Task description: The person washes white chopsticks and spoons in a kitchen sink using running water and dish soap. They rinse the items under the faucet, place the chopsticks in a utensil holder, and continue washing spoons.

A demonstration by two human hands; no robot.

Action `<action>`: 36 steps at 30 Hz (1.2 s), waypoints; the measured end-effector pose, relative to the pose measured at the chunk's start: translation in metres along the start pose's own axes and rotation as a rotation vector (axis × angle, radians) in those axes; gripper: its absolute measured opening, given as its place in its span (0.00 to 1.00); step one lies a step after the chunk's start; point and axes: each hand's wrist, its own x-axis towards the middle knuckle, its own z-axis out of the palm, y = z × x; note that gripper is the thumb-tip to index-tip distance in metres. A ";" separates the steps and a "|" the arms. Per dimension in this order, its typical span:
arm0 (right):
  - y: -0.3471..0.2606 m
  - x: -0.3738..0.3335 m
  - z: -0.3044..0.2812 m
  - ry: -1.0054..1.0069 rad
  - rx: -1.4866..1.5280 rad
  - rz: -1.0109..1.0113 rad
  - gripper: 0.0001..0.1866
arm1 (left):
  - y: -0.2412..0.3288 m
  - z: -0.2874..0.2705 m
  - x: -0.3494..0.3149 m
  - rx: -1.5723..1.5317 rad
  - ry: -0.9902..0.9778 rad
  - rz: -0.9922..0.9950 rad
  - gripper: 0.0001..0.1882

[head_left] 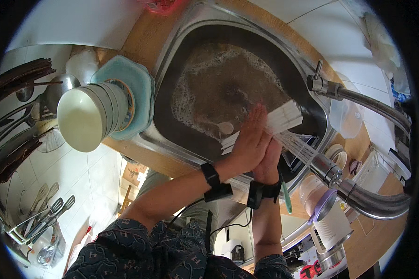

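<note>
A bundle of white chopsticks (284, 117) lies slanted between my two palms over the sink. My left hand (249, 144) presses on it from the left side, fingers straight and together. Behind it my right hand (268, 160) is against the other side of the bundle, its fingers partly hidden. Water streams from the metal faucet head (325, 169) onto the chopsticks and my fingers. The sink (170, 125) holds brownish, foamy water. A pale spoon (225, 128) shows at the water's surface, left of the chopsticks.
On the counter left of the sink, stacked pale bowls (81, 118) rest by light-blue plates (146, 88). A faucet lever (317, 76) stands at the right rim. A clear plastic container (345, 116), a purple-rimmed strainer (324, 204) and a green-handled tool (287, 197) are on the right.
</note>
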 end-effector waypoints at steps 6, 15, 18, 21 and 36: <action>0.005 0.004 -0.005 -0.022 0.197 0.103 0.25 | 0.009 -0.006 -0.008 0.061 -0.017 -0.033 0.32; 0.011 0.003 -0.012 -0.127 0.099 0.066 0.27 | 0.014 -0.013 -0.006 0.100 -0.031 -0.027 0.34; 0.007 -0.005 -0.007 -0.089 0.298 0.127 0.33 | 0.009 -0.017 -0.006 0.070 0.110 -0.007 0.34; 0.005 -0.004 -0.004 -0.236 0.341 0.142 0.37 | 0.011 -0.020 -0.006 0.172 0.050 0.030 0.32; -0.001 0.023 -0.002 -0.196 0.270 -0.197 0.16 | -0.005 -0.103 -0.029 -1.000 0.114 -0.472 0.24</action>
